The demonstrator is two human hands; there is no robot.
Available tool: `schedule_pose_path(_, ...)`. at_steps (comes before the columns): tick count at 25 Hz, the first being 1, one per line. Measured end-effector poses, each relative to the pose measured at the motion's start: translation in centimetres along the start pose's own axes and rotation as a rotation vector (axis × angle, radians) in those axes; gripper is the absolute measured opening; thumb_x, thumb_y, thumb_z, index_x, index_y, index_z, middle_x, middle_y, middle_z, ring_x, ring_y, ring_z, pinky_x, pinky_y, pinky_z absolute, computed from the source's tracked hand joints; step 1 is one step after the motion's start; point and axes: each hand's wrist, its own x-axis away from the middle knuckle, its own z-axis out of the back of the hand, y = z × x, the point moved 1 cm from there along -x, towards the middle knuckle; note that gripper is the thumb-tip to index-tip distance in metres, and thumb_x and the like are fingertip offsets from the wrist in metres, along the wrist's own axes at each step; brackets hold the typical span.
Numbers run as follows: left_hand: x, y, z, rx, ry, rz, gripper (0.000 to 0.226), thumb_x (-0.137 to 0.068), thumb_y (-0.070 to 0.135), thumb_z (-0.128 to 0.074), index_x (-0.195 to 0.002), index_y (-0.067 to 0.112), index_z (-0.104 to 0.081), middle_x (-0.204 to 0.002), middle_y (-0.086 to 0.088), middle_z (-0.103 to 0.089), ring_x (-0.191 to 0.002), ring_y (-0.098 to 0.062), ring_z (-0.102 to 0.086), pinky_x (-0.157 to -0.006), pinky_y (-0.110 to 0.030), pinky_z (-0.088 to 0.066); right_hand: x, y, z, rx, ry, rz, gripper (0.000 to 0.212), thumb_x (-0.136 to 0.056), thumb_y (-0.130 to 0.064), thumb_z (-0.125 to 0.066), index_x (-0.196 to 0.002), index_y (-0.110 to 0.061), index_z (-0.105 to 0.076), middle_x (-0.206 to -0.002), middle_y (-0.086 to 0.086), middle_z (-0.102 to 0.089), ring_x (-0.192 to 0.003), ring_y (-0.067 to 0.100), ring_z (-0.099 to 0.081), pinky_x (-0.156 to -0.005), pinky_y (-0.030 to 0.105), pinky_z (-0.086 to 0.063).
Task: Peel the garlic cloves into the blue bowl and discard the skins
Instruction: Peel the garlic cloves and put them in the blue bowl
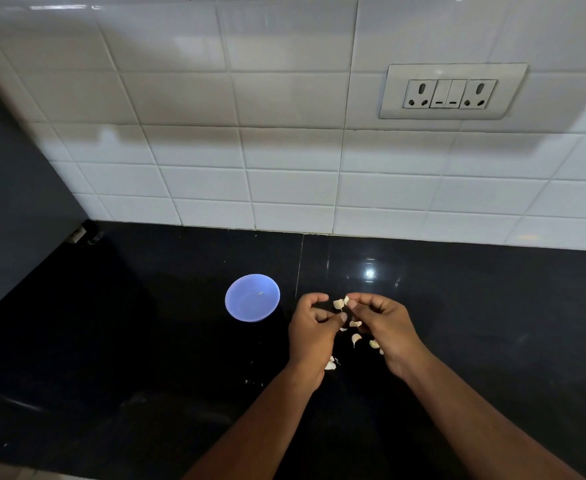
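A small blue bowl [246,306] stands on the black counter, left of my hands, with only a tiny pale speck inside. My right hand [385,323] pinches a garlic clove [340,303] with loose skin at its fingertips. My left hand [314,329] hovers just left of that clove with fingers curled and the thumb pointing toward it; I see nothing held in it. Several unpeeled cloves [355,339] and bits of skin [330,365] lie on the counter under and between my hands.
The glossy black counter [492,306] runs to a white tiled wall with a socket panel [452,91] at the upper right. A dark panel [14,202] closes off the left side.
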Motion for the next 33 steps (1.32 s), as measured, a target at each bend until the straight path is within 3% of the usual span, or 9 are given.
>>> schedule_pose_path(4, -0.7, 0.6, 0.1, -0.063, -0.015, -0.143, 0.009, -0.097, 0.022, -0.074, -0.100, 0.029, -0.079, -0.100, 0.007, -0.077, -0.096, -0.005, -0.073, -0.086, -0.023, -0.058, -0.1, -0.1, 0.1, 0.229, -0.005, 0.123, 0.014, -0.097, -0.013, -0.071, -0.103, -0.022, -0.081, -0.093, -0.004, -0.081, -0.087, 0.006, -0.075, -0.073, 0.017, -0.054)
schedule_pose_path(9, -1.2, 1.0, 0.2, -0.123, 0.036, -0.178, 0.015, -0.094, 0.018, -0.077, -0.085, 0.030, -0.077, -0.089, 0.011, -0.077, -0.088, -0.003, -0.073, -0.081, -0.024, -0.058, -0.3, -0.4, 0.0, 0.452, 0.034, 0.242, 0.016, -0.094, -0.017, -0.074, -0.099, -0.030, -0.082, -0.100, -0.011, -0.077, -0.092, 0.002, -0.072, -0.079, 0.015, -0.056)
schedule_pose_path(12, -1.4, 1.3, 0.3, -0.106, 0.007, -0.167, 0.016, -0.095, 0.018, -0.075, -0.085, 0.030, -0.078, -0.086, 0.015, -0.078, -0.086, -0.003, -0.074, -0.083, -0.026, -0.059, -0.5, -0.7, 0.2, 0.476, 0.027, 0.267, 0.016, -0.094, -0.018, -0.074, -0.099, -0.032, -0.082, -0.102, -0.012, -0.076, -0.095, 0.000, -0.072, -0.083, 0.019, -0.057)
schedule_pose_path(15, -1.7, 1.3, 0.6, -0.156, -0.024, -0.210, 0.013, -0.095, 0.020, -0.074, -0.088, 0.028, -0.081, -0.087, 0.014, -0.078, -0.088, -0.003, -0.074, -0.083, -0.026, -0.060, -0.6, -1.0, 0.5, 0.525, 0.010, 0.293, 0.018, -0.095, -0.017, -0.073, -0.102, -0.031, -0.082, -0.101, -0.013, -0.077, -0.096, -0.001, -0.071, -0.082, 0.014, -0.055)
schedule_pose_path(18, -1.9, 1.4, 0.8, -0.204, -0.069, -0.207, 0.012, -0.096, 0.019, -0.072, -0.091, 0.026, -0.080, -0.090, 0.012, -0.078, -0.089, -0.003, -0.073, -0.083, -0.025, -0.059, -0.5, -1.5, 0.8, 0.512, -0.018, 0.284, 0.017, -0.096, -0.015, -0.072, -0.102, -0.027, -0.082, -0.095, -0.016, -0.079, -0.089, -0.004, -0.071, -0.076, 0.011, -0.053)
schedule_pose_path(21, -2.1, 1.6, 0.9, -0.226, -0.122, -0.154, 0.013, -0.098, 0.021, -0.069, -0.091, 0.028, -0.076, -0.090, 0.009, -0.076, -0.086, -0.005, -0.071, -0.081, -0.033, -0.063, -0.4, -1.7, 1.2, 0.479, -0.058, 0.263, 0.016, -0.096, -0.013, -0.072, -0.101, -0.025, -0.082, -0.090, -0.013, -0.079, -0.077, -0.004, -0.070, -0.069, 0.011, -0.050)
schedule_pose_path(26, -1.8, 2.4, 0.9, -0.005, -0.250, 0.044, 0.011, -0.100, 0.014, -0.064, -0.097, 0.013, -0.075, -0.092, -0.005, -0.069, -0.085, -0.008, -0.068, -0.079, -0.045, -0.067, -0.3, -2.0, 1.5, 0.293, -0.137, 0.167, 0.013, -0.096, -0.011, -0.073, -0.103, -0.019, -0.081, -0.089, 0.002, -0.079, -0.082, 0.010, -0.072, -0.079, 0.024, -0.057)
schedule_pose_path(29, -1.7, 2.7, 0.5, 0.098, -0.274, 0.131, 0.013, -0.100, 0.008, -0.060, -0.099, 0.006, -0.073, -0.082, -0.006, -0.062, -0.069, -0.002, -0.067, -0.076, -0.044, -0.067, -0.3, -2.1, 1.3, 0.191, -0.161, 0.126, 0.014, -0.096, -0.010, -0.072, -0.105, -0.015, -0.081, -0.096, 0.012, -0.079, -0.087, 0.018, -0.072, -0.082, 0.032, -0.060)
schedule_pose_path(33, -1.5, 2.3, -0.1, 0.152, -0.234, 0.174, 0.017, -0.102, 0.010, -0.057, -0.103, 0.004, -0.072, -0.076, -0.004, -0.061, -0.065, -0.003, -0.068, -0.071, -0.037, -0.065, 0.0, -1.6, 0.3, 0.163, -0.089, 0.108, 0.016, -0.098, -0.010, -0.070, -0.107, -0.017, -0.081, -0.093, 0.008, -0.080, -0.083, 0.015, -0.071, -0.075, 0.028, -0.057)
